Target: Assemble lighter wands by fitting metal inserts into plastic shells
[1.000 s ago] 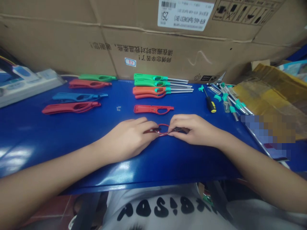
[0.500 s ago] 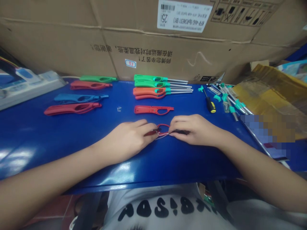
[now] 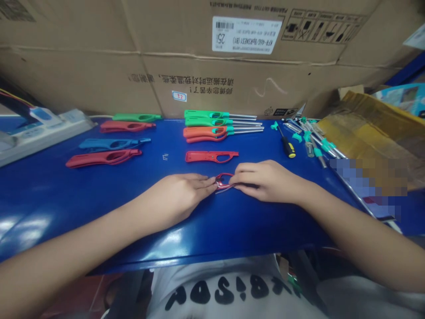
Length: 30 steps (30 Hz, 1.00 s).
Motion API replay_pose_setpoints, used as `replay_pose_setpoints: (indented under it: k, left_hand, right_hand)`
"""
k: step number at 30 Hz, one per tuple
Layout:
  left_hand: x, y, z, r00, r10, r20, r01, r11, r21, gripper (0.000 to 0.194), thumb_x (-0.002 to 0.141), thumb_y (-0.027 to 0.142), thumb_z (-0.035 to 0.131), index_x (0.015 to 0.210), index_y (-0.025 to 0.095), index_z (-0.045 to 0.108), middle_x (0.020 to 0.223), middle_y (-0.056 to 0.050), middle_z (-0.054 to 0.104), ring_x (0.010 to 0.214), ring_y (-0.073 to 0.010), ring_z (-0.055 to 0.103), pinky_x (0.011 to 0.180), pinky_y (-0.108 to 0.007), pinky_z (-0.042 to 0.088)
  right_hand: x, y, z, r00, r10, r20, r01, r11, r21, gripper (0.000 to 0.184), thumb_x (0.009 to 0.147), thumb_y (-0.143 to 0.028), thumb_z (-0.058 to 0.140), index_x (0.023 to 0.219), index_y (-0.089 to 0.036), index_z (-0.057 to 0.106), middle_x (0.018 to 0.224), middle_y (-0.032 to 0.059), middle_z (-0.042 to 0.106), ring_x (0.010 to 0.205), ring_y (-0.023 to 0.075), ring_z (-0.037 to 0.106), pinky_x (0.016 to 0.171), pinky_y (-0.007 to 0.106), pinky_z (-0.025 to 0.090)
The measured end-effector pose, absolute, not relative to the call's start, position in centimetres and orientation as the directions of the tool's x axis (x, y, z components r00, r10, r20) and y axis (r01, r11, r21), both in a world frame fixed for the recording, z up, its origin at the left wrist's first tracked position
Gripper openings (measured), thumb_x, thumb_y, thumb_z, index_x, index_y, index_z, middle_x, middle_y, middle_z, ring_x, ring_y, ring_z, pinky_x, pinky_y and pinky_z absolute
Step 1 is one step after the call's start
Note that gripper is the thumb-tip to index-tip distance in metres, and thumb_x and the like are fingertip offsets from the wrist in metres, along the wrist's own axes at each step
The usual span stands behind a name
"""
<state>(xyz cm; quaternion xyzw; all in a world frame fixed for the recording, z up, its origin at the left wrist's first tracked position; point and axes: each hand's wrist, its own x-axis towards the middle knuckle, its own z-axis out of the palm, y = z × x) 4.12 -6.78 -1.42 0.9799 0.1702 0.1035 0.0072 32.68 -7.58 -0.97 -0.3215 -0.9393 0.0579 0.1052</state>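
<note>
"Standing behind everything, what was biggest?"

"A creased brown cardboard box, its print upside down: a white label read KFR-46G/BpR3AES1 (B1), with black Chinese lettering on the panel below."

"And under the hands?"

"A glossy blue surface. At its middle, the left hand had its grip closed on the left part of a red casing; the right hand had its grip pinched at the other end."

"Which way did that casing point?"

"Its long axis ran left to right, a smooth loop showing between; the hands hid both ends."

"Beyond it?"

"Green and orange lighters, slim metal tubes pointing right; a hollow red half-shell; a yellow-and-black screwdriver; lastly, tiny metal pins."
</note>
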Motion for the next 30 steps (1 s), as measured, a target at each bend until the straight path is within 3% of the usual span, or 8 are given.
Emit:
replay_pose_setpoints:
  k: [8, 12, 18, 26, 30]
  left_hand:
    - [4.01, -6.69, -1.02, 0.912, 0.382, 0.146, 0.363, -0.921, 0.142, 0.042, 0.096, 0.01, 0.05, 0.134, 0.017, 0.065, 0.136, -0.01, 0.067, 0.122, -0.0249, 0.067, 0.106, -0.04, 0.055]
    - [4.18, -6.93, -0.71, 0.908, 0.363, 0.211, 0.338, -0.93, 0.145, 0.041, 0.095, 0.008, 0.051, 0.132, 0.017, 0.066, 0.128, -0.01, 0.072, 0.114, -0.0245, 0.071, 0.1, -0.039, 0.058]
    - [4.4, -7.08, -0.52, 0.906, 0.375, 0.197, 0.357, -0.926, 0.12, 0.038, 0.094, 0.006, 0.051, 0.128, 0.015, 0.066, 0.127, -0.012, 0.071, 0.112, -0.0257, 0.07, 0.097, -0.041, 0.059]
    - [4.44, -6.8, -1.05, 0.891, 0.397, 0.22, 0.364, -0.915, 0.173, 0.037, 0.097, 0.009, 0.049, 0.129, 0.018, 0.066, 0.129, -0.011, 0.069, 0.116, -0.0241, 0.067, 0.1, -0.04, 0.058]
    - [4.47, -6.7, -1.16, 0.885, 0.411, 0.218, 0.371, -0.907, 0.201, 0.04, 0.097, 0.01, 0.05, 0.133, 0.021, 0.064, 0.132, -0.01, 0.067, 0.118, -0.0236, 0.065, 0.101, -0.04, 0.057]
  right_hand:
    - [32.35, -7.89, -1.46, -0.839, 0.506, 0.198, 0.524, 0.851, 0.044, 0.028, 0.102, -0.026, 0.048, 0.119, -0.024, 0.07, 0.105, 0.0042, 0.071, 0.069, 0.0121, 0.059, 0.059, 0.027, 0.036]
    - [32.13, -8.0, -1.46, -0.824, 0.527, 0.211, 0.536, 0.844, -0.017, 0.026, 0.102, -0.025, 0.049, 0.117, -0.024, 0.069, 0.107, 0.0038, 0.071, 0.073, 0.0119, 0.062, 0.061, 0.026, 0.039]
    - [32.03, -7.97, -1.34, -0.801, 0.559, 0.213, 0.552, 0.828, -0.097, 0.021, 0.101, -0.024, 0.051, 0.111, -0.022, 0.069, 0.106, 0.0029, 0.071, 0.077, 0.0123, 0.064, 0.064, 0.025, 0.042]
    - [32.16, -7.99, -1.42, -0.806, 0.554, 0.211, 0.555, 0.83, -0.058, 0.022, 0.101, -0.027, 0.05, 0.111, -0.023, 0.07, 0.104, 0.0041, 0.07, 0.072, 0.0128, 0.061, 0.062, 0.026, 0.04]
    - [31.99, -8.24, -1.12, -0.796, 0.575, 0.189, 0.568, 0.817, -0.096, 0.023, 0.101, -0.029, 0.051, 0.11, -0.023, 0.07, 0.101, 0.0044, 0.07, 0.074, 0.0136, 0.063, 0.064, 0.026, 0.042]
